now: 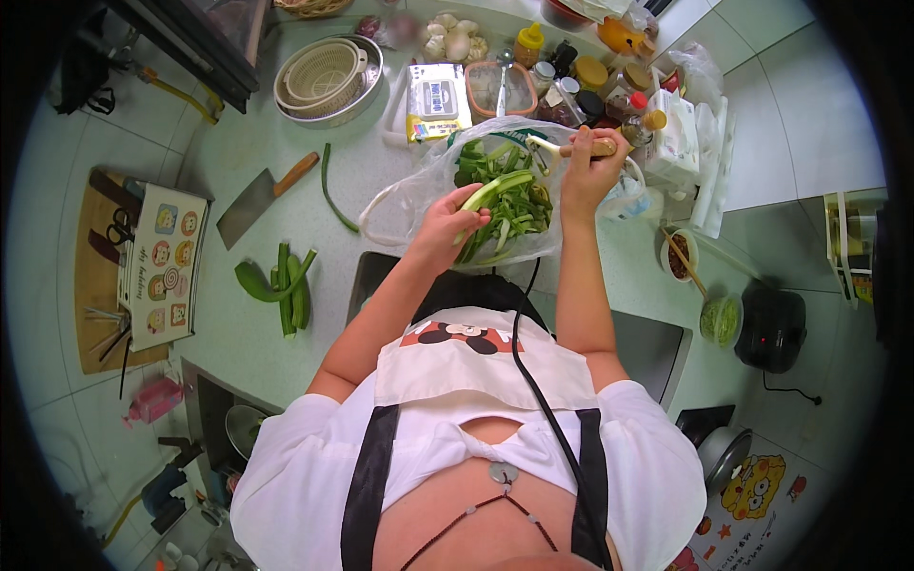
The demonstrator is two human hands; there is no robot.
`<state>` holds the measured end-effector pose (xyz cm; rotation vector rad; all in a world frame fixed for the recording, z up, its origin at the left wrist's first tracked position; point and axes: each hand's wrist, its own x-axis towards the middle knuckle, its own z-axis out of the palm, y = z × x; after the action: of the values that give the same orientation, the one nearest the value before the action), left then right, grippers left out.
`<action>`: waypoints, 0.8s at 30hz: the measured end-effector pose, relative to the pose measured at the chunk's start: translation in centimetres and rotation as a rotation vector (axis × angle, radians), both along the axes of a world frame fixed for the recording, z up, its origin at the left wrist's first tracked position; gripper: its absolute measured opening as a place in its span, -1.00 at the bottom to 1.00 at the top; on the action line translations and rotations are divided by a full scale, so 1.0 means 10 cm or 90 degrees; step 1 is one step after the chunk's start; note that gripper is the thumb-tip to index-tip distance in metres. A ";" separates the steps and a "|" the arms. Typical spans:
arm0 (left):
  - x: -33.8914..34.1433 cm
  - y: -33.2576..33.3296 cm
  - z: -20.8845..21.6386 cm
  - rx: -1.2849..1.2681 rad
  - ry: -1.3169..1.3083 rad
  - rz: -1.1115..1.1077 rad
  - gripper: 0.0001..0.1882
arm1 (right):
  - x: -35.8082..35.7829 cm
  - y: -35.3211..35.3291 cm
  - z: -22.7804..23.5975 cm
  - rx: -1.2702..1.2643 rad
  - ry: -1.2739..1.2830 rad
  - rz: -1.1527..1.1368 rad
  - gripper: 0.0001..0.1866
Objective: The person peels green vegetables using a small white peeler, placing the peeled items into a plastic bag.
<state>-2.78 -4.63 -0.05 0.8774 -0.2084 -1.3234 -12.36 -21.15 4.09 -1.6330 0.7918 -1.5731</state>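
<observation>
A pale green stalk (495,190) is grasped at its near end by the left hand (446,228), over the bag (419,181) of peelings; its long axis runs up and right toward the right hand (592,171), clenched on what seems a peeler (571,148).

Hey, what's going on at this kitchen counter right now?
A person in an apron is peeling a long green vegetable over an open clear plastic bag that holds green peelings. The left hand grips the vegetable's lower end; the right hand holds a wooden-handled peeler at its top. On the counter to the left lie more green vegetables and a cleaver.
</observation>
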 end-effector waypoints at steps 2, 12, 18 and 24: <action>0.00 0.02 -0.04 0.014 -0.003 0.008 -0.55 | 0.01 0.03 0.07 0.041 -0.046 0.044 -0.77; -0.02 0.02 0.03 0.002 0.021 -0.019 -0.62 | 0.12 0.19 -0.01 0.230 -0.034 0.214 -0.79; -0.01 0.04 0.03 -0.026 0.101 -0.048 -0.60 | 0.19 0.26 -0.02 0.227 -0.048 0.261 -0.80; 0.04 0.12 0.06 -0.017 0.077 -0.027 -0.57 | 0.10 -0.10 -0.22 0.195 -0.029 0.152 -0.80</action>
<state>-2.39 -3.45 0.51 0.7712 -0.1514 -1.4056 -11.33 -22.15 1.92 -1.4077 0.7421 -1.2493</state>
